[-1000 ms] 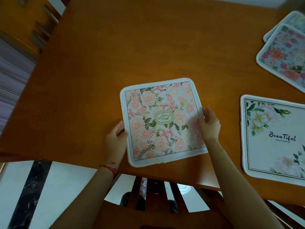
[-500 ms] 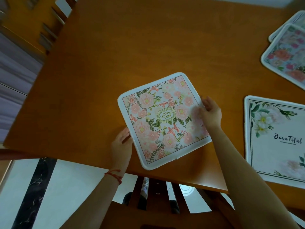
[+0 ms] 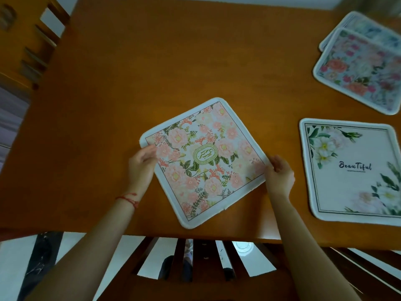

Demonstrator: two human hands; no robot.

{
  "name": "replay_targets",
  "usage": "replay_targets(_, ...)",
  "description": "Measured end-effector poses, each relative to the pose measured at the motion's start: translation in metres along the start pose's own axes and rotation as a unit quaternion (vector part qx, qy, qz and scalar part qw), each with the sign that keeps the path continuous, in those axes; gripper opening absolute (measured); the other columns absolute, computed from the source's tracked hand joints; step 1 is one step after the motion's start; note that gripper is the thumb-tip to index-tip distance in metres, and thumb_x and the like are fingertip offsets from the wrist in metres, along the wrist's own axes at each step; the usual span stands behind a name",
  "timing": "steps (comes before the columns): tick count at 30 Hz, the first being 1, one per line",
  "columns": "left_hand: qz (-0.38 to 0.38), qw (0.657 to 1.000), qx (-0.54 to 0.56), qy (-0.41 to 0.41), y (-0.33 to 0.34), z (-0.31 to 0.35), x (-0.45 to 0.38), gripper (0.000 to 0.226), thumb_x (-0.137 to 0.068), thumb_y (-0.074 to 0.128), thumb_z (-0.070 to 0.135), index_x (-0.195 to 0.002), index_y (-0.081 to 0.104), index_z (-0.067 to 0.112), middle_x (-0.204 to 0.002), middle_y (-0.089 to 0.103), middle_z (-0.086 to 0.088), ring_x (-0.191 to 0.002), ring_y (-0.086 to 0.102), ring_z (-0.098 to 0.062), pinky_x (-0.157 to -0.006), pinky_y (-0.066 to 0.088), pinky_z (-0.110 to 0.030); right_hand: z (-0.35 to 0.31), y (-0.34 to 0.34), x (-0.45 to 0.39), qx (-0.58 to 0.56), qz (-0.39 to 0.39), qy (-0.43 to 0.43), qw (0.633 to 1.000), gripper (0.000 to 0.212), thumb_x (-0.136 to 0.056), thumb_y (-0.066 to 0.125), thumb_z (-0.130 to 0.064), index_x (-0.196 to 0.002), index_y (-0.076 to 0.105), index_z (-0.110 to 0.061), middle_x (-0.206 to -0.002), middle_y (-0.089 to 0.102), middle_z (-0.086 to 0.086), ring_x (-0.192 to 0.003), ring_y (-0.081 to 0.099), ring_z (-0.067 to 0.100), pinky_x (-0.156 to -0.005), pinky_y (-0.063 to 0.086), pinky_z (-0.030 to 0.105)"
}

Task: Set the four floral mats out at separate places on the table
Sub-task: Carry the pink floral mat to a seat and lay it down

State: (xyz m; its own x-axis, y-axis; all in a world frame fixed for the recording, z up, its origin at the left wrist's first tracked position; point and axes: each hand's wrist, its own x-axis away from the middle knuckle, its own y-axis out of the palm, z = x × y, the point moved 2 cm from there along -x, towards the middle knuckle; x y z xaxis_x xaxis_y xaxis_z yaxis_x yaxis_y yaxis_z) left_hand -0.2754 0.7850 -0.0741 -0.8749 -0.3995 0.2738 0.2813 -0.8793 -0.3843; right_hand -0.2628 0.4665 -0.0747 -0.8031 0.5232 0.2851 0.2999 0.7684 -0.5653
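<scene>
Mat orientation was what we flagged: the pink mat (image 3: 205,162) lay flat on the worktop (image 3: 162,61) near its front edge, turned diamond-wise, one corner aimed at the person. Left hand (image 3: 140,165) sat on its left corner, fingers curled onto the printed face, apparently pinching the edge. Right hand (image 3: 280,173) pinched the right corner, fingers curled round the rim. So the mat sat squarely between the two hands, diagonal running hand to hand, neither hand nearer than the other.

We judged squaring it or sliding it left to be the likely need; the worktop to the left and behind showed bare wood.

To the right, well apart: the white mat (image 3: 349,170) lettered "BeauTiful", lying flat alone. Far right corner: a blue-and-red floral mat (image 3: 360,70) overlapping another mat (image 3: 368,29), so we counted those two as not yet separated. A chair back (image 3: 195,263) stood below the front edge, clear of the mat.
</scene>
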Motion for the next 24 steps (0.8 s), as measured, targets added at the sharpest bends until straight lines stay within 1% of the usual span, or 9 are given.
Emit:
replay_targets(3, -0.041, 0.998, -0.018, 0.041, 0.005, 0.015, -0.021, 0.036, -0.088, 0.048, -0.004, -0.123, 0.053, 0.001, -0.123, 0.059, -0.011, -0.110, 0.055, -0.016, -0.092, 0.042, -0.019, 0.009, -0.006, 0.013, 0.017, 0.012, -0.006, 1.000, 0.034, -0.089, 0.053, -0.007, -0.122, 0.055, -0.005, -0.116, 0.062, 0.011, -0.096, 0.055, 0.015, -0.079, 0.043, 0.025)
replay_targets(6, -0.056, 0.996, -0.037, 0.056, 0.010, 0.025, -0.041, 0.037, -0.088, 0.049, -0.004, -0.123, 0.052, 0.002, -0.123, 0.059, -0.011, -0.109, 0.056, -0.017, -0.092, 0.042, -0.020, 0.014, -0.008, 0.023, 0.006, 0.015, 0.021, 1.000, 0.035, -0.088, 0.054, -0.009, -0.124, 0.056, -0.008, -0.116, 0.063, 0.008, -0.103, 0.058, 0.019, -0.077, 0.040, 0.024)
replay_targets(9, -0.082, 0.993, -0.053, 0.063, 0.018, 0.030, -0.058, 0.040, -0.087, 0.049, -0.004, -0.126, 0.051, 0.003, -0.127, 0.057, -0.011, -0.110, 0.053, -0.014, -0.090, 0.041, -0.017, 0.019, -0.006, 0.034, -0.017, 0.027, 0.043, 0.999, 0.034, -0.087, 0.058, -0.012, -0.121, 0.058, -0.013, -0.114, 0.064, 0.006, -0.099, 0.057, 0.014, -0.079, 0.041, 0.024)
replay_targets(11, -0.095, 0.991, -0.061, 0.065, 0.021, 0.031, -0.069, 0.042, -0.086, 0.050, -0.004, -0.128, 0.049, 0.004, -0.130, 0.055, -0.010, -0.115, 0.052, -0.016, -0.092, 0.041, -0.019, 0.020, -0.005, 0.041, -0.029, 0.032, 0.055, 0.998, 0.034, -0.086, 0.058, -0.009, -0.120, 0.058, -0.014, -0.113, 0.064, 0.005, -0.098, 0.057, 0.013, -0.080, 0.041, 0.023)
replay_targets(13, -0.104, 0.989, -0.076, 0.068, 0.023, 0.031, -0.078, 0.044, -0.086, 0.050, -0.003, -0.129, 0.049, 0.005, -0.132, 0.053, -0.009, -0.117, 0.052, -0.017, -0.091, 0.044, -0.022, 0.022, -0.002, 0.048, -0.036, 0.035, 0.071, 0.996, 0.036, -0.086, 0.058, -0.007, -0.121, 0.057, -0.014, -0.113, 0.064, 0.003, -0.096, 0.055, 0.010, -0.082, 0.040, 0.022)
replay_targets(15, -0.115, 0.986, -0.094, 0.073, 0.024, 0.029, -0.087, 0.044, -0.085, 0.051, -0.002, -0.129, 0.049, 0.006, -0.133, 0.053, -0.009, -0.120, 0.050, -0.020, -0.096, 0.042, -0.027, 0.024, 0.002, 0.054, -0.054, 0.037, 0.086, 0.994, 0.037, -0.086, 0.058, -0.006, -0.122, 0.057, -0.015, -0.113, 0.063, 0.003, -0.096, 0.054, 0.010, -0.082, 0.040, 0.023)
replay_targets(19, -0.132, 0.982, -0.119, 0.068, 0.024, 0.026, -0.100, 0.046, -0.086, 0.052, 0.000, -0.131, 0.048, 0.008, -0.136, 0.051, -0.008, -0.124, 0.047, -0.020, -0.097, 0.037, -0.025, 0.027, 0.012, 0.062, -0.077, 0.044, 0.100, 0.991, 0.037, -0.085, 0.060, -0.010, -0.122, 0.057, -0.015, -0.112, 0.065, 0.003, -0.102, 0.059, 0.014, -0.080, 0.041, 0.024)
replay_targets(23, -0.150, 0.979, -0.122, 0.060, 0.022, 0.023, -0.101, 0.046, -0.086, 0.053, 0.000, -0.131, 0.046, 0.007, -0.134, 0.052, -0.009, -0.123, 0.049, -0.021, -0.102, 0.040, -0.032, 0.026, 0.017, 0.062, -0.088, 0.058, 0.104, 0.989, 0.041, -0.086, 0.059, -0.011, -0.127, 0.053, -0.011, -0.115, 0.064, 0.005, -0.096, 0.055, 0.009, -0.077, 0.041, 0.020)
replay_targets(24, -0.151, 0.979, -0.123, 0.060, 0.021, 0.022, -0.099, 0.046, -0.086, 0.053, 0.000, -0.132, 0.046, 0.007, -0.133, 0.053, -0.009, -0.122, 0.049, -0.021, -0.101, 0.041, -0.031, 0.025, 0.018, 0.060, -0.089, 0.059, 0.103, 0.989, 0.042, -0.086, 0.059, -0.011, -0.128, 0.053, -0.011, -0.116, 0.063, 0.005, -0.096, 0.055, 0.009, -0.076, 0.041, 0.019)
